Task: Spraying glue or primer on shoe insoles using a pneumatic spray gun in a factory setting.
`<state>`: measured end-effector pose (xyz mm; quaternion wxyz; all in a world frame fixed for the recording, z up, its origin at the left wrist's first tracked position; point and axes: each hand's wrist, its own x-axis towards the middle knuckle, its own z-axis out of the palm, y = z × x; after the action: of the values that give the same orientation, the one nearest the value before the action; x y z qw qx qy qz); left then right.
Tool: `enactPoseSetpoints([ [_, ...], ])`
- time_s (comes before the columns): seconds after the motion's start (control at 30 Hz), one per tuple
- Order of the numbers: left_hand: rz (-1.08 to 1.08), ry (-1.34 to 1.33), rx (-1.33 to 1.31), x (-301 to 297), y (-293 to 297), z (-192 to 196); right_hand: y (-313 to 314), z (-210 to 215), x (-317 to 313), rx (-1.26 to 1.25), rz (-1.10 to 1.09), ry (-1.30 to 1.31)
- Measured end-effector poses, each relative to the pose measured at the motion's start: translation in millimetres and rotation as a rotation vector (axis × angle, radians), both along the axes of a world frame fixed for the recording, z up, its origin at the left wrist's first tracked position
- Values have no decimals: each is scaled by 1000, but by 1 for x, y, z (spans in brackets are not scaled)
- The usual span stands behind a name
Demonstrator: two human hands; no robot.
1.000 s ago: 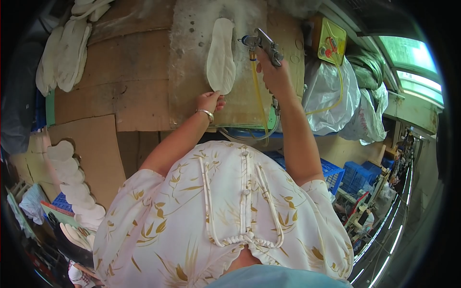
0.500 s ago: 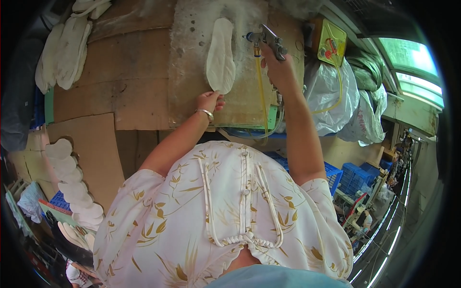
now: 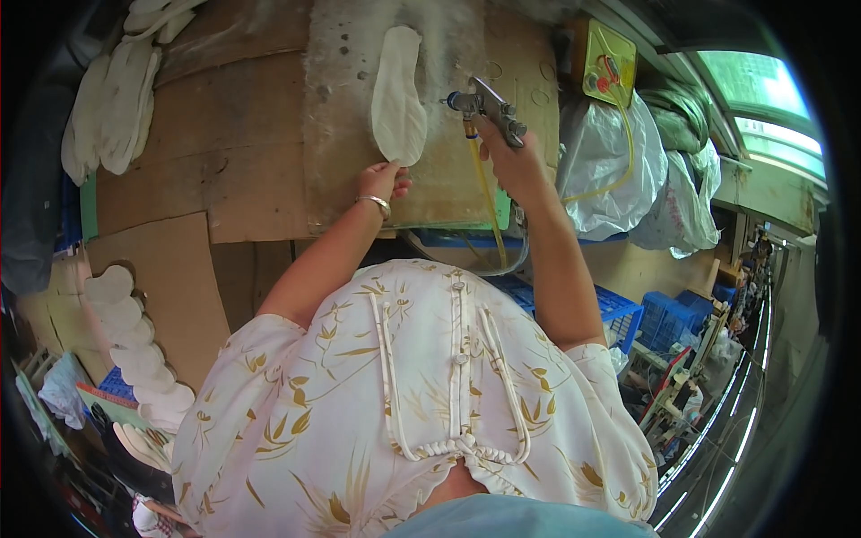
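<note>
A long white insole (image 3: 397,97) lies on a glue-stained board (image 3: 350,134) in front of me. My left hand (image 3: 383,180), with a bracelet at the wrist, pinches the insole's near end. To the right, my right hand (image 3: 508,158) grips a metal spray gun (image 3: 484,105) whose nozzle points left toward the insole. A yellow hose (image 3: 485,193) hangs down from the gun.
Brown cardboard sheets (image 3: 206,152) cover the bench. White insoles are piled at the upper left (image 3: 112,103) and overlapped in a row at the lower left (image 3: 134,345). Clear plastic bags (image 3: 610,161) and blue crates (image 3: 668,318) stand on the right.
My right hand has carried the spray gun slightly left and down, nearer the insole. My left hand stays at the insole's near end.
</note>
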<state>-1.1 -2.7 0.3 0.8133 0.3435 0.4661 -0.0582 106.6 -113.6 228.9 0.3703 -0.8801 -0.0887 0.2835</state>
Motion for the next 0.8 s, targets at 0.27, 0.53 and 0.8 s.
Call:
enactPoseSetpoints([
  [0.27,21,-4,59,-1,-1,4,-15,8,-29,56,13,64],
  [0.53,51,1,97,0,-5,4,-40,-6,-49,62,70,37],
  [0.8,32,15,99,-1,-3,4,-50,-19,-64,22,126,50],
])
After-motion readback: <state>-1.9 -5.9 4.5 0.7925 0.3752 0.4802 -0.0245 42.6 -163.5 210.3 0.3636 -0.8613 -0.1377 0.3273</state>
